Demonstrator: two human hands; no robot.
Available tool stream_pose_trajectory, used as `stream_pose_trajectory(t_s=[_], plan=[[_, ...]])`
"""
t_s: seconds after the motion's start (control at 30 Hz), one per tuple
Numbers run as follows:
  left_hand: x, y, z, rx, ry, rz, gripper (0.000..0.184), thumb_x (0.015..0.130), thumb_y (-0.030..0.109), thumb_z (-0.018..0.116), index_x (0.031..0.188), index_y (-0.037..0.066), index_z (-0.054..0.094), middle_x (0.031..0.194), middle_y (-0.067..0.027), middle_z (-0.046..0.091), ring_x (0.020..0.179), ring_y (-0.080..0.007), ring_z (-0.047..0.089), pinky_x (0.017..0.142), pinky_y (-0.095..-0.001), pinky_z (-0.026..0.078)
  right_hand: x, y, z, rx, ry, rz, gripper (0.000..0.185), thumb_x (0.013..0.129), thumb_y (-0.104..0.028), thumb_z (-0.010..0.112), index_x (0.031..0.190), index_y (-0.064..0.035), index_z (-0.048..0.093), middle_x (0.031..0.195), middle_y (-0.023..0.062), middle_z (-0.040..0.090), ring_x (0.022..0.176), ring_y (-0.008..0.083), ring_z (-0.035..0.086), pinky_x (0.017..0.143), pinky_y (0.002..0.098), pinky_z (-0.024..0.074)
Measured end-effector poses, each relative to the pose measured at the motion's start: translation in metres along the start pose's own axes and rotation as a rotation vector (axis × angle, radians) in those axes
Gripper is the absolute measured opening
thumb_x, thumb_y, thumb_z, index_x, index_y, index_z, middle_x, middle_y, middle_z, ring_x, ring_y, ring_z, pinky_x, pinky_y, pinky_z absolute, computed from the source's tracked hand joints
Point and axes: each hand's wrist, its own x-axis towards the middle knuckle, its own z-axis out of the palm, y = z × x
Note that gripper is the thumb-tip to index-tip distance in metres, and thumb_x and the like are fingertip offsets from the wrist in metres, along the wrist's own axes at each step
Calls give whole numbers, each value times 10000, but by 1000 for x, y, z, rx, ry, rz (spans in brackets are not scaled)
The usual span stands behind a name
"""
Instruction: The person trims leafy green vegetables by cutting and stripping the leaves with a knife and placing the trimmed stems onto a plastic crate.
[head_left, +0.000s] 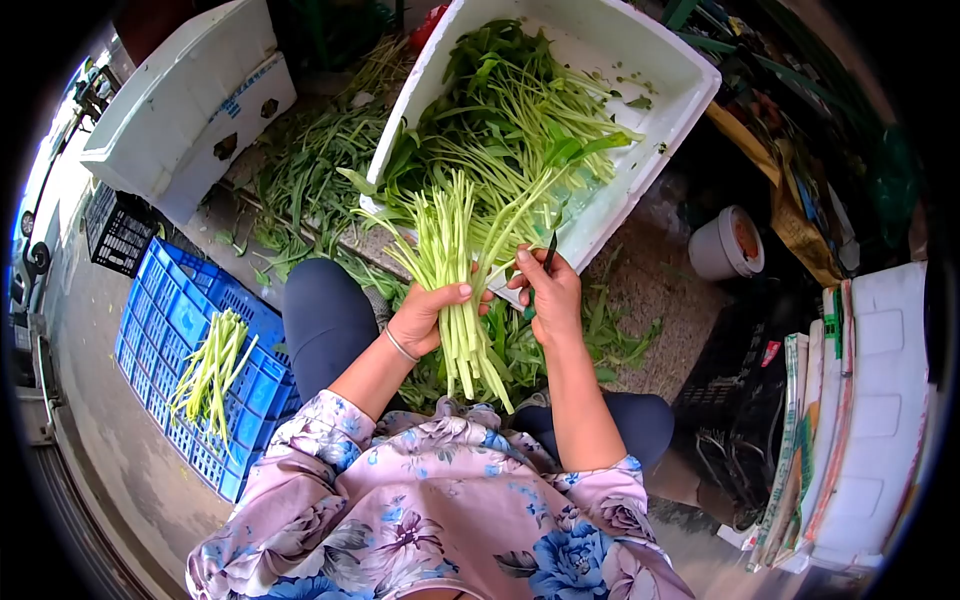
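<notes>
My left hand (pixel 432 318) is closed around a thick bunch of pale green leafy-vegetable stems (pixel 447 240). Their cut ends hang down toward my lap, and the upper ends lean over the near edge of a white foam box (pixel 668 112). Just right of the bunch, my right hand (pixel 553 298) is closed on a small knife (pixel 551 250) with a dark, narrow blade that points up between the fingers. Its fingertips are close to a stem slanting out of the bunch; whether they pinch it I cannot tell. Leafy greens (pixel 510 90) lie heaped inside the box.
Another bundle of stems (pixel 213 375) rests on a blue plastic crate (pixel 270 325) at left. Trimmed leaves (pixel 325 175) litter the ground. An upended foam box (pixel 190 110) stands behind the crate. At right are a white bucket (pixel 727 243) and stacked foam pieces (pixel 870 420).
</notes>
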Motion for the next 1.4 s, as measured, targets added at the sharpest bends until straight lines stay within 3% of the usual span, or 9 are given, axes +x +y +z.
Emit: stream_pose_trajectory(t_s=[0.3, 0.53, 0.77, 0.87, 0.97, 1.03, 1.1, 1.2, 1.4], plan=[[-6, 4, 11, 67, 68, 8, 388, 727, 26, 648, 1079, -2, 487, 934, -90, 566, 837, -207, 613, 710, -315, 519, -6, -8, -20, 278, -425, 148, 551, 890, -470, 442, 1209, -20, 439, 664, 18, 498, 522, 72, 417, 462, 188, 323], [-6, 3, 10, 150, 89, 10, 450, 724, 17, 646, 1135, -9, 463, 996, -116, 559, 880, -241, 606, 750, -350, 522, -9, 2, -17, 158, -256, 141, 406, 894, -301, 521, 1211, -51, 488, 607, 20, 460, 496, 82, 398, 435, 206, 315], [-3, 0, 6, 221, 139, 103, 422, 711, 5, 655, 1098, 11, 489, 973, -85, 566, 855, -221, 607, 733, -323, 511, -15, 5, -20, 212, -200, 177, 409, 884, -290, 543, 1219, -60, 495, 611, 6, 455, 496, 79, 393, 437, 206, 319], [-4, 2, 9, 234, 162, 109, 416, 702, 3, 662, 1084, 14, 498, 958, -76, 565, 819, -205, 603, 725, -317, 507, -13, 27, -28, 3, -42, 83, 365, 903, -297, 507, 1204, -90, 515, 599, -29, 428, 476, 62, 371, 422, 199, 307], [-4, 1, 6, 266, 194, 106, 417, 694, 0, 667, 1077, 10, 503, 941, -69, 564, 788, -191, 596, 717, -312, 504, -9, 50, -43, -400, 194, -381, 349, 909, -296, 500, 1199, -104, 530, 584, -47, 393, 476, 46, 342, 419, 194, 288], [-4, 0, 3, 283, 208, 105, 418, 691, -2, 668, 1075, 8, 504, 933, -66, 563, 777, -186, 592, 712, -309, 502, -19, 27, -45, 40, 507, -229, 357, 910, -301, 496, 1198, -92, 530, 590, -49, 393, 480, 40, 336, 421, 184, 273], [-5, -3, 0, 325, 206, 111, 324, 690, -11, 670, 991, 8, 552, 874, -59, 598, 747, -149, 592, 676, -280, 490, -27, 14, -49, 147, 580, -87, 387, 906, -301, 503, 1216, -70, 503, 605, -39, 407, 492, 53, 345, 431, 192, 275], [-6, -7, -3, 513, 216, 141, 360, 671, -5, 692, 1002, 6, 551, 881, -51, 597, 753, -133, 576, 692, -266, 477, -29, 10, -58, 326, -35, 49, 425, 909, -301, 491, 1243, -41, 453, 613, -5, 433, 493, 84, 381, 443, 223, 308], [-12, -5, -3, 766, 128, 180, 396, 646, 16, 715, 1007, -7, 554, 906, -37, 607, 785, -115, 558, 727, -251, 460, -1, -6, -69, 466, -123, 125, 392, 890, -365, 502, 1158, -79, 487, 594, -48, 376, 487, 62, 354, 444, 199, 285]])
